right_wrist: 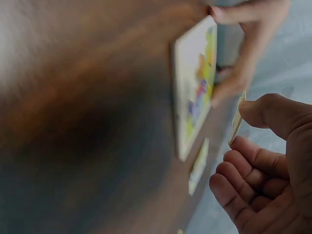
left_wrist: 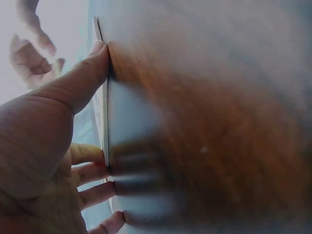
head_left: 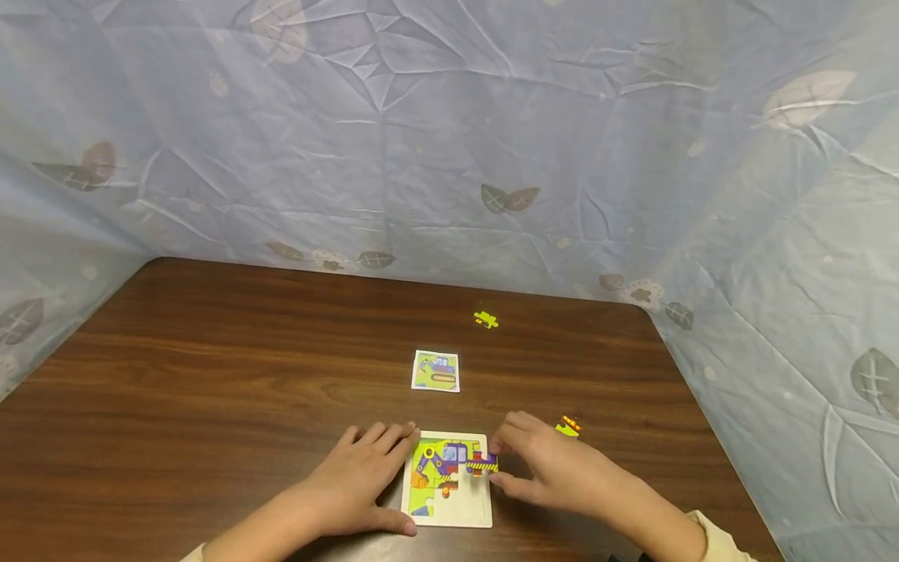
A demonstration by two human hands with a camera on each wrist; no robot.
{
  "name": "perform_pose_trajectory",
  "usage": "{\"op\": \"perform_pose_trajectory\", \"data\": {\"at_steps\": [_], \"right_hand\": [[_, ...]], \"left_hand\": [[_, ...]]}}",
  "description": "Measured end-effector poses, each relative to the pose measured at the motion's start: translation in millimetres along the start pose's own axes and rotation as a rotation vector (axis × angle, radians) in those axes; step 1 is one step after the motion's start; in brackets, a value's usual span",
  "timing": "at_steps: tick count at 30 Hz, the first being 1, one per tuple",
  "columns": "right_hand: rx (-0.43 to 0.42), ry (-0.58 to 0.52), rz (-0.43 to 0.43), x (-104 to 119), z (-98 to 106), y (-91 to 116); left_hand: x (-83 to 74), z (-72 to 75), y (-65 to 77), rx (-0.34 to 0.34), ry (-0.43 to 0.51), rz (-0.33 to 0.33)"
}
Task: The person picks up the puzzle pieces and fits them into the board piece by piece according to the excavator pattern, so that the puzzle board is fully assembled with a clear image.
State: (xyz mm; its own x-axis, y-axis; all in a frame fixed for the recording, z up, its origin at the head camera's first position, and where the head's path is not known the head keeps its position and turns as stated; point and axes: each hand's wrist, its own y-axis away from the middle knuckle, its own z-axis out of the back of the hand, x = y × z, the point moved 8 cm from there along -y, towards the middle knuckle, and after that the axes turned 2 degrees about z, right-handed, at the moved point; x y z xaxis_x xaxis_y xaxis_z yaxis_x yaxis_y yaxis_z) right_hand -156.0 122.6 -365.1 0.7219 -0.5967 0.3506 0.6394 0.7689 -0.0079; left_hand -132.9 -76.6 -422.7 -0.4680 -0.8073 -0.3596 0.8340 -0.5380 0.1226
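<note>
A square jigsaw puzzle board (head_left: 460, 511) with a white frame lies near the table's front. Its colourful digger picture is partly filled in, and bare white shows at the lower right. Along its left edge my left hand (head_left: 361, 480) rests with fingers spread, thumb and fingertips touching the rim. My right hand (head_left: 555, 464) pinches a puzzle piece (head_left: 490, 462) between thumb and index finger, over the board's right edge. In the right wrist view that thin piece (right_wrist: 237, 119) is seen edge-on, held apart from the board.
Behind the board lies a small picture card (head_left: 435, 371) of a digger. One loose yellow-green piece (head_left: 485, 319) is farther back; more loose puzzle material (head_left: 567, 428) lies beyond the right hand, partly hidden. A leaf-patterned curtain (head_left: 449, 140) surrounds the brown table (head_left: 211, 375).
</note>
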Motion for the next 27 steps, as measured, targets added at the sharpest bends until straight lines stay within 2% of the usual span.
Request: {"op": "perform_pose_trajectory", "data": {"at_steps": [5,13,27], "right_hand": [[0.063,-0.029,-0.04,-3,-20,-5],[0.08,-0.003,-0.037,-3,-36,-9],[0.035,0.098,-0.02,4,-38,-13]], "left_hand": [[1.4,-1.3,1.2,0.002,0.008,0.007],[0.8,0.6,-0.7,-0.002,0.004,0.001],[2.9,-1.4,-2.2,-0.016,0.0,-0.003]]}}
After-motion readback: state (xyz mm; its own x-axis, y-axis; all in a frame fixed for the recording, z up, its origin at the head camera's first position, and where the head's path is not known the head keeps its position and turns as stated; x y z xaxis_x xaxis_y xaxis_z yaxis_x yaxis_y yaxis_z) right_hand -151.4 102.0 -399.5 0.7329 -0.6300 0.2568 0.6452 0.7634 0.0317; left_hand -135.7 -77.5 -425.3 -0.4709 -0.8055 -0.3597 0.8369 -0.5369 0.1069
